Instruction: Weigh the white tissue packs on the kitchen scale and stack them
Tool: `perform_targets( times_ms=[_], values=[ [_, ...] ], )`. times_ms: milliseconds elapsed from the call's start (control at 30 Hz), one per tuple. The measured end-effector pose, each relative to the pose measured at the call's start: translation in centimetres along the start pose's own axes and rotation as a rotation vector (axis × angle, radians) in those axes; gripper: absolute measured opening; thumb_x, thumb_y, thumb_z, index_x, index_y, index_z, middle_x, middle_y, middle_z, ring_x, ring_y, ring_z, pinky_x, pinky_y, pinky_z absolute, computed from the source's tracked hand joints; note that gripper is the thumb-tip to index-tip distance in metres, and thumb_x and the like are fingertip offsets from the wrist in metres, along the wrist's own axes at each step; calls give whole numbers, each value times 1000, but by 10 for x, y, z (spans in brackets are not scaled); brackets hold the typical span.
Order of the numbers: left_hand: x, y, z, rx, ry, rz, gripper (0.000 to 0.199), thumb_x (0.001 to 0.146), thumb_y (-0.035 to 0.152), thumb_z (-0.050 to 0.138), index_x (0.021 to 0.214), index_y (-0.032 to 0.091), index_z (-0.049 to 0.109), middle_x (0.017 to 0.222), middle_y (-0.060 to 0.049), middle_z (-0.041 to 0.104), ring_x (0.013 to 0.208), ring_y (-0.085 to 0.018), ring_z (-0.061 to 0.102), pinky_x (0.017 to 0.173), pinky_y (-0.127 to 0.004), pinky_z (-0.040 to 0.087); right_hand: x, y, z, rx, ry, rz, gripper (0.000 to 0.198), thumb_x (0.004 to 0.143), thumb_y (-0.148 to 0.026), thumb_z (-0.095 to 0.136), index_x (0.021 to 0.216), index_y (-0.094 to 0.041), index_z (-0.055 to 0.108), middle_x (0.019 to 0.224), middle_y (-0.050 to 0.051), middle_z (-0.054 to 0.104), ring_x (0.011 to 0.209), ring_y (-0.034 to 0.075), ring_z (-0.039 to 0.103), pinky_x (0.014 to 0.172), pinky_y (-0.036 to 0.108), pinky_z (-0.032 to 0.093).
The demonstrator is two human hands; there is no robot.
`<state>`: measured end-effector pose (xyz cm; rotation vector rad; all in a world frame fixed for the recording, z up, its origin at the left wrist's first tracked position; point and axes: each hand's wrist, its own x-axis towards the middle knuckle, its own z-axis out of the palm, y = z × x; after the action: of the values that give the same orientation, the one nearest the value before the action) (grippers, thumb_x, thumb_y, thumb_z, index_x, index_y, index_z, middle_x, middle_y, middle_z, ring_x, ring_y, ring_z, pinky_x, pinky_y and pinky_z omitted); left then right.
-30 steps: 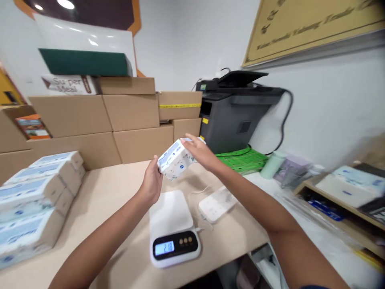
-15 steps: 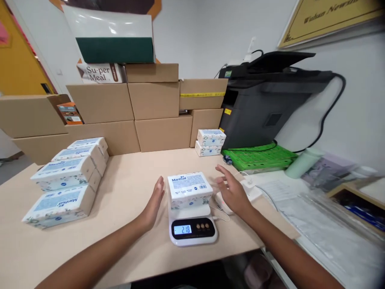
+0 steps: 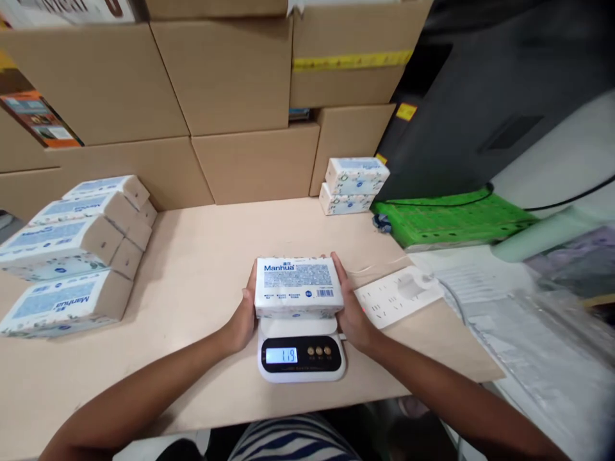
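A white and blue pack of tissues (image 3: 298, 287) marked "Manhua" is at the platform of a white kitchen scale (image 3: 302, 378); whether it still touches the platform I cannot tell. My left hand (image 3: 243, 319) is pressed against its left end. On the opposite end my right hand (image 3: 355, 315) presses too, so the pack is held between both palms, with some fingers hidden behind it. The lit display (image 3: 281, 355) appears to read 119. Three round buttons sit beside the display on the black panel.
Several tissue packs (image 3: 72, 307) are stacked at the left, and two packs (image 3: 355, 186) at the back right. Cardboard boxes (image 3: 254, 163) line the rear. A white power strip (image 3: 401, 296) lies right of the scale, near a green crate (image 3: 456, 214) under a dark printer (image 3: 480, 115).
Both hands have closed in from the sides onto the tissue pack. The scale's number has dropped from 218 to about 119. My view has tilted down and closer.
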<state>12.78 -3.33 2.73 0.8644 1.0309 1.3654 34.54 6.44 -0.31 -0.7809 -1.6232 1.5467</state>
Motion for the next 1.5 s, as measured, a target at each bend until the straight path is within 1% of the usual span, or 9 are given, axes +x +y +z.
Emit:
perform_targets(
  times_ms=[133, 267, 433, 600, 700, 933, 1067, 1333, 1500],
  values=[
    [0, 5, 5, 15, 23, -15, 120, 79, 101, 48, 176, 34, 26, 174, -10, 48, 168, -41, 29, 135, -55, 33, 0, -8, -2, -65, -17, 69, 84, 101, -81, -4, 174, -42, -17, 187, -6, 11, 170, 22, 23, 133, 52, 38],
    [-1, 7, 7, 43, 10, -8, 120, 80, 100, 47, 176, 33, 23, 178, -9, 42, 170, -40, 22, 137, -53, 28, 2, -15, -3, 4, 42, 83, 89, 99, -87, 2, 175, -43, -11, 187, -4, 12, 170, 25, 24, 132, 54, 40],
    [0, -1, 0, 45, 23, -16, 116, 82, 97, 51, 175, 31, 29, 177, -11, 43, 170, -41, 21, 137, -54, 28, 2, -20, -5, -24, 93, 121, 92, 95, -89, -2, 176, -44, -7, 186, -5, 17, 168, 29, 31, 127, 56, 45],
    [-1, -8, -6, 31, 38, -41, 110, 84, 96, 52, 173, 32, 35, 174, -10, 48, 171, -41, 20, 138, -55, 28, 0, -24, -6, -118, 3, 140, 89, 94, -83, -15, 173, -44, -17, 183, -5, 30, 164, 27, 40, 128, 52, 46],
    [0, -9, -6, -11, 36, -71, 112, 82, 96, 55, 172, 33, 36, 172, -9, 50, 170, -42, 22, 136, -57, 31, -1, -25, -6, -101, -8, 141, 88, 96, -81, -15, 174, -41, -16, 179, -3, 39, 162, 27, 43, 128, 53, 46],
    [1, -4, -5, -3, 20, -82, 121, 76, 99, 57, 172, 28, 37, 170, -13, 53, 169, -45, 23, 134, -60, 34, 0, -28, -4, -25, 44, 145, 90, 98, -83, -8, 177, -40, -4, 179, -1, 39, 163, 29, 42, 129, 54, 44],
    [1, -9, -8, 14, 40, -57, 115, 80, 97, 55, 172, 30, 36, 170, -12, 53, 170, -44, 23, 135, -59, 34, 1, -31, -4, -33, 19, 169, 91, 96, -84, -11, 176, -41, -8, 182, -4, 32, 165, 28, 39, 129, 53, 43],
    [3, -18, -12, -18, 45, -31, 108, 86, 92, 56, 172, 30, 36, 170, -11, 53, 169, -43, 24, 136, -57, 33, 2, -36, -1, 104, 47, 214, 96, 95, -91, 2, 177, -41, -3, 185, -6, 22, 167, 28, 34, 130, 53, 43],
    [6, -21, -13, -54, -53, 40, 105, 90, 89, 54, 174, 32, 30, 171, -13, 51, 168, -42, 27, 136, -61, 33, 1, -34, 0, 270, 89, 156, 95, 93, -97, 24, 175, -48, 18, 181, -8, 33, 166, 29, 37, 131, 54, 42]
  ],
)
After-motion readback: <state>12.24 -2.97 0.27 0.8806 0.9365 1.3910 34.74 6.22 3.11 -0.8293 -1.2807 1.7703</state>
